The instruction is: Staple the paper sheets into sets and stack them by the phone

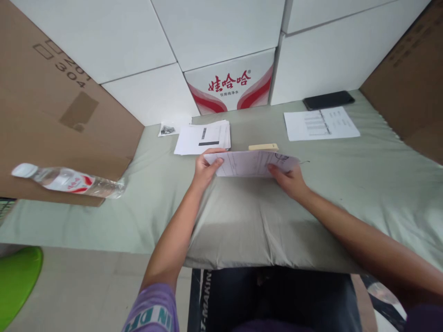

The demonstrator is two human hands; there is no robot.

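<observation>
Both hands hold one printed sheet of paper [254, 163] above the grey-green cloth [242, 216] that covers the table. The left hand [204, 171] grips the left end of the sheet, with the thumb on top and the fingers curled under it. The right hand [290, 180] grips the right end in the same manner, the thumb lying on the paper near a dark round mark. The sheet lies almost flat and low over the cloth; I cannot tell if its lower side touches the cloth.

Just beyond the sheet, at 12 o'clock from it, lies a small pale yellow block [263, 147], close to the paper's far edge but apart from it. At about 11 o'clock is a stack of white papers [203, 138] with a black bar printed on the top one, and at its left a small printed card [168, 129]. At 2 o'clock, well apart, lies another printed sheet [321, 123], and a dark phone [328, 100] lies just behind it at the wall of white boxes. One box with red characters [231, 87] stands at 12 o'clock. Far at 9 o'clock a plastic water bottle [69, 180] lies on its side against a brown cardboard panel [51, 115].
</observation>
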